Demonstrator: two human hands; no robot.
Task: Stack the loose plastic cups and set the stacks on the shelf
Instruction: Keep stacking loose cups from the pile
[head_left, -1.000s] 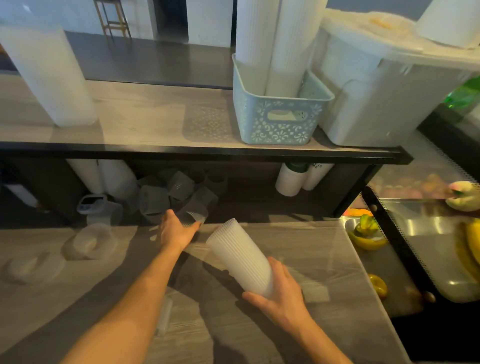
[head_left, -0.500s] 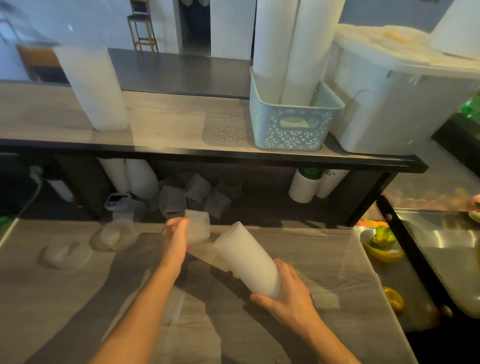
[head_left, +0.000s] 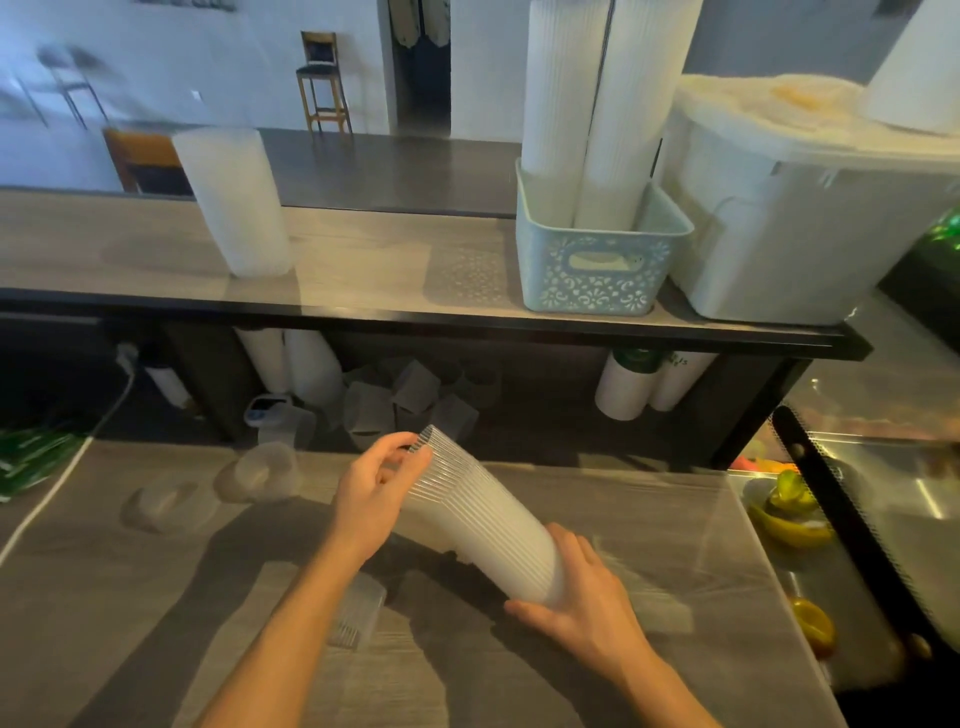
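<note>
Nearest the viewer, two bare forearms are reaching in from six o'clock over a grey wood-grain tabletop (head_left: 156, 597). The right hand (head_left: 582, 597) is curling its fingers around the base end of a tilted stack of ribbed clear plastic cups (head_left: 488, 525), which is slanting up toward eleven o'clock. The left hand (head_left: 371, 493) is holding the stack's open top end, fingers bent around the rim. A small flattened clear cup (head_left: 358, 613) is lying on the tabletop under the left forearm. Toward ten o'clock, two low clear containers (head_left: 257, 473) are sitting on the tabletop. Beyond them, loose cups (head_left: 410, 400) are lying jumbled in the dark recess under the shelf (head_left: 363, 260). On the shelf, a tall cup stack (head_left: 236, 202) is standing at eleven o'clock, and a pale blue basket (head_left: 592, 270) holding two more stacks is standing at one o'clock, beside a large white bin (head_left: 810, 223).
</note>
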